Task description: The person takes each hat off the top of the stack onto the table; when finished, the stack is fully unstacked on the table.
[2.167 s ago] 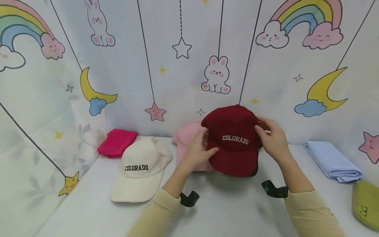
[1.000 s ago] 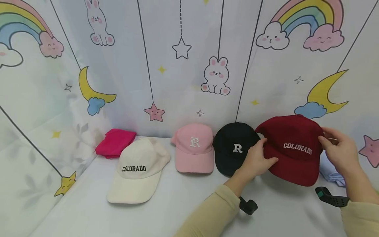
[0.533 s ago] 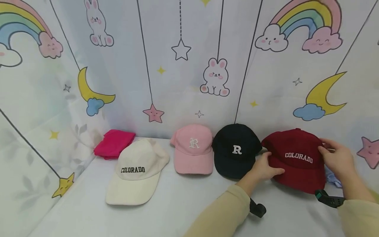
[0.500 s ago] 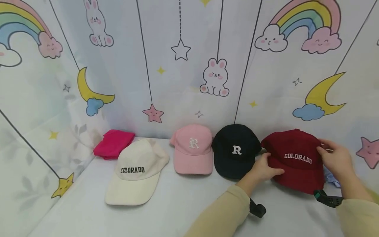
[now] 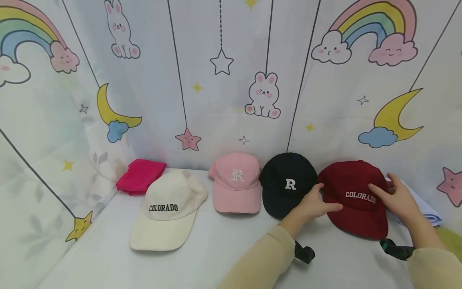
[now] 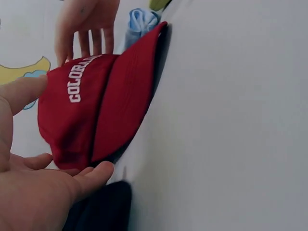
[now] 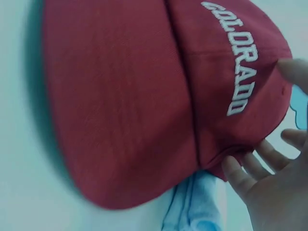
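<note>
A dark red baseball cap (image 5: 355, 200) lettered COLORADO sits on the white table at the right of the row, its brim facing forward. My left hand (image 5: 310, 206) is at the cap's left side with thumb and fingers spread; in the left wrist view its fingertips (image 6: 98, 175) lie by the cap's lower edge. On the other side my right hand (image 5: 402, 200) has its fingers loosely extended, the thumb by the crown. In the right wrist view those fingers (image 7: 238, 178) are at the cap's rim. Just left stands a black cap (image 5: 288, 188) with a white R, partly behind my left hand.
A pink cap (image 5: 236, 184) is left of the black one. Further left lies a cream COLORADO cap (image 5: 166, 216), with folded magenta cloth (image 5: 140, 176) behind it. Folded blue cloth (image 5: 427, 210) and a green object (image 5: 451, 241) are at the right. A patterned curtain (image 5: 216, 100) backs the table.
The red cap has moved right from in front of the pink and black caps and come down onto the table. Both hands have since loosened, the right one shifting slightly left.
</note>
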{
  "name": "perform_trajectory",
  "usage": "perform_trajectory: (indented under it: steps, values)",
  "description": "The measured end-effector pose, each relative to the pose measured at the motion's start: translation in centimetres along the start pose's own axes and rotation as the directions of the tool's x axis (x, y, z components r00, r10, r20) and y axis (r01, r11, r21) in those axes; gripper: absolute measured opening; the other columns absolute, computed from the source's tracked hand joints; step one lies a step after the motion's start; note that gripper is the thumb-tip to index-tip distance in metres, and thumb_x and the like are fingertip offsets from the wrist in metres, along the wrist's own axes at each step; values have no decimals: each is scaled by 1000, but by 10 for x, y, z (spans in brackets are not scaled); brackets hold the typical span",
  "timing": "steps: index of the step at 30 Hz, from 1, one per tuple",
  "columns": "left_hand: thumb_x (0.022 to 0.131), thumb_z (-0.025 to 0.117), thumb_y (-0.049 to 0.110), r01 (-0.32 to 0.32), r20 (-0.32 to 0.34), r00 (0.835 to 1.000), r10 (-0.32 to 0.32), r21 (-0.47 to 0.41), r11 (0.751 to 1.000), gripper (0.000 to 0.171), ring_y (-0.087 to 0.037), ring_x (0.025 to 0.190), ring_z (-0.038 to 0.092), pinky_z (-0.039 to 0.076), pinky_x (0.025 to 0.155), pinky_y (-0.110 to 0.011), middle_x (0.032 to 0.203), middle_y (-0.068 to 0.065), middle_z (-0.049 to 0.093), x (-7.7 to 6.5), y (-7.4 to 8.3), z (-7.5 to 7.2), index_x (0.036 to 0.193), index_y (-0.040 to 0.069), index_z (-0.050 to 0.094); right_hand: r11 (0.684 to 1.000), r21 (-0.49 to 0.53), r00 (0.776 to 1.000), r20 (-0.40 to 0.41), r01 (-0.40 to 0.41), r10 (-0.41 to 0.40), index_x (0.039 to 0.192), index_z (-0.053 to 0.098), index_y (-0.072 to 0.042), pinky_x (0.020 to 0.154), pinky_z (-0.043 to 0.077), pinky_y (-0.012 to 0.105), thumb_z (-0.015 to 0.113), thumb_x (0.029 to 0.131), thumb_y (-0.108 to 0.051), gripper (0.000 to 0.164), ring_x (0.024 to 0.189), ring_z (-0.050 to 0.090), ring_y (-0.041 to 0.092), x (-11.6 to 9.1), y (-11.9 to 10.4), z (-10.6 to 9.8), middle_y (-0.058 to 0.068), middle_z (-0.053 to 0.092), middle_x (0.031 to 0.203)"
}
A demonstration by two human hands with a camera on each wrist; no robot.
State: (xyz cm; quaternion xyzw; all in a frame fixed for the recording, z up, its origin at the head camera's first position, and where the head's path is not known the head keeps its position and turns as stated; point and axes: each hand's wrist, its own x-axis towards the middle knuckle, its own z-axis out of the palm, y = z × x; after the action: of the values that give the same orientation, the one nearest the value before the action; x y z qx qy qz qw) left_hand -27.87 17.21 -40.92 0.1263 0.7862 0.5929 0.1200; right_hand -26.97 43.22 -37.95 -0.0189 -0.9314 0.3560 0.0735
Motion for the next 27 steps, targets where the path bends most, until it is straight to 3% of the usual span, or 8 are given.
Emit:
perform_trajectory:
  steps: [5, 12, 18, 23, 27]
  values:
    - [87, 80, 31, -82, 70, 994, 80, 32, 996, 73, -9, 129, 50, 49, 98, -31, 145, 9, 49, -8, -1, -25, 149, 21, 43, 998, -11, 998, 14, 63, -63, 153, -13, 11, 85, 40, 78, 62, 97, -40, 106, 125, 23, 68, -7, 7, 7, 50, 17, 143]
    - [87, 80, 32, -202, 116, 973, 197, 27, 979, 78, -8, 129, 49, 47, 97, -28, 149, 15, 43, -19, -3, -59, 153, 21, 38, 981, -93, 984, -39, 169, -173, 155, -1, 5, 67, 51, 70, 84, 81, -29, 118, 120, 20, 64, -14, 15, 28, 42, 25, 134]
    - [87, 80, 32, -237, 94, 967, 236, 3, 971, 80, -8, 131, 48, 48, 93, -24, 152, 6, 43, -33, -4, -89, 155, 24, 37, 980, -131, 985, -70, 148, -158, 155, -11, 1, 68, 47, 75, 87, 78, -30, 129, 122, 16, 64, -15, 12, 37, 44, 18, 135]
    - [87, 81, 30, -246, 76, 965, 249, -47, 968, 81, -14, 134, 48, 48, 92, -22, 152, 6, 41, -48, -3, -113, 154, 31, 37, 984, -141, 987, -100, 113, -128, 155, -14, 0, 73, 42, 79, 86, 79, -33, 131, 125, 15, 64, -13, 8, 42, 45, 15, 137]
    - [87, 81, 22, -286, 77, 953, 292, -86, 954, 83, -21, 138, 44, 46, 96, -21, 157, 1, 37, -59, -3, -129, 156, 28, 34, 986, -145, 990, -100, 86, -101, 155, -16, 3, 76, 41, 80, 85, 80, -35, 132, 126, 15, 66, -13, 5, 46, 47, 14, 138]
